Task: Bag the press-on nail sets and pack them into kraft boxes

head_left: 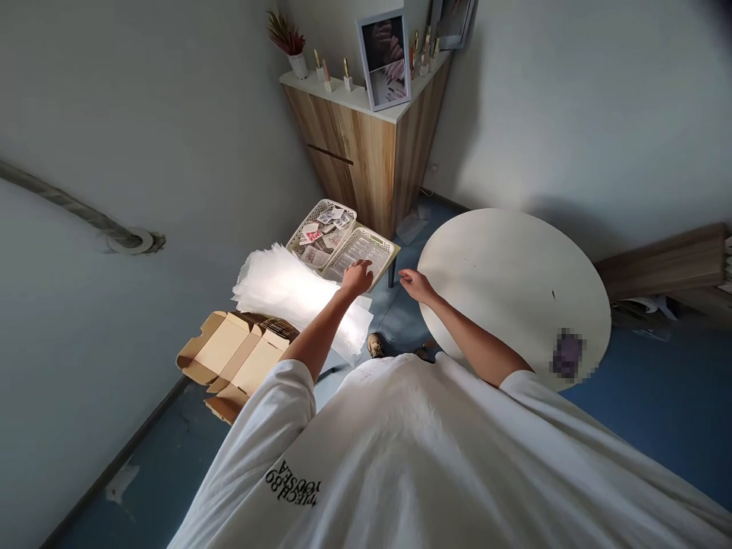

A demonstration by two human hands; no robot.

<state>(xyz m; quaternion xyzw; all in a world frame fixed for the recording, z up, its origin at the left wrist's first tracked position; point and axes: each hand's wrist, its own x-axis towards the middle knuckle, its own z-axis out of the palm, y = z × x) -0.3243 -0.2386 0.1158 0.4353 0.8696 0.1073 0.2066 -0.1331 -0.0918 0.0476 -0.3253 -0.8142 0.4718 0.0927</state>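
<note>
My left hand (357,279) reaches over the near edge of a white plastic basket (386,245), fingers stretched down toward the clear plastic packets (364,250) inside. I see nothing held in it. To the right, my right hand (417,286) hangs in the air beside the round table, its fingers loosely bent and apart, with nothing in them. A second white basket (297,238) stands alongside, filled with small printed cards and packets (327,232). Close to my left forearm lies a stack of thin white sheets (286,282).
Unfolded brown cardboard boxes (229,354) lie at the left. A round white table (492,267) stands at the right, with a blurred dark item (567,353) on it. Behind is a wooden cabinet (366,152) bearing a picture frame (386,61), small bottles and a potted plant (291,46).
</note>
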